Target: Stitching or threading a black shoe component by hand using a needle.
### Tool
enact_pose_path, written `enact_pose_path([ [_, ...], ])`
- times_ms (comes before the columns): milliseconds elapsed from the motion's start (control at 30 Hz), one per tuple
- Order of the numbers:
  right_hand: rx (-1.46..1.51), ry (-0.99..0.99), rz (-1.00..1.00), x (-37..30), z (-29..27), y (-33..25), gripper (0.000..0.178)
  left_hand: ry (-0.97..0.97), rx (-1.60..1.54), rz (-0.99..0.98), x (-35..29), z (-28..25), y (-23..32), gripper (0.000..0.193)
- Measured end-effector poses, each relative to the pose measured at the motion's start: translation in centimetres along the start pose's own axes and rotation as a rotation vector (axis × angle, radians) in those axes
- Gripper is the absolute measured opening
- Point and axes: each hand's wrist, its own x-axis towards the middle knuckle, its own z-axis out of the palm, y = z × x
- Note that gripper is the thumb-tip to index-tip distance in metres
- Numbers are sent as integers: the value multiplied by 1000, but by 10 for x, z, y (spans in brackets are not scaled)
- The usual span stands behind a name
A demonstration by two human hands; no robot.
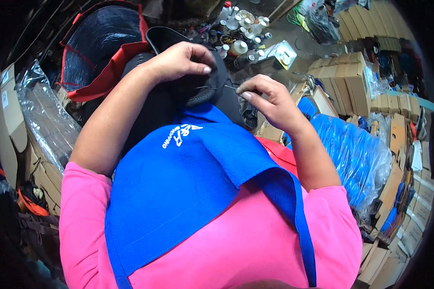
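Observation:
A dark, soft piece with a thick stitched edge (205, 94), which looks like part of a shoe, rests on my lap above the blue apron (178, 192). Over its upper side my left hand (185, 61) curls, thumb and fingers closed on the dark material. To its right, my right hand (266, 96) pinches a thin needle-like tool (230, 87) between thumb and forefinger. The tool's inner end points toward the stitched edge; whether it touches is too small to tell. Shadow hides the inside of the dark piece.
A red-edged bag with a dark shiny lining (103, 45) stands at the far left. Several bottles (238, 47) crowd the floor ahead. Cardboard stacks (342, 79) and a blue plastic-wrapped bundle (347, 154) lie at the right. Clear plastic wrapping (50, 115) covers cardboard on the left.

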Motion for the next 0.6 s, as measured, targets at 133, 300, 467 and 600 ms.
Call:
enact_pose_path([
  [133, 287, 15, 215, 18, 22, 6, 9, 469, 47, 205, -32, -29, 31, 23],
  [300, -46, -16, 46, 38, 46, 32, 19, 592, 102, 75, -86, -36, 34, 21],
  [467, -36, 21, 182, 27, 49, 27, 27, 686, 343, 334, -98, -31, 115, 20],
  [600, 114, 133, 191, 15, 43, 38, 35, 654, 343, 525, -115, -16, 217, 9],
])
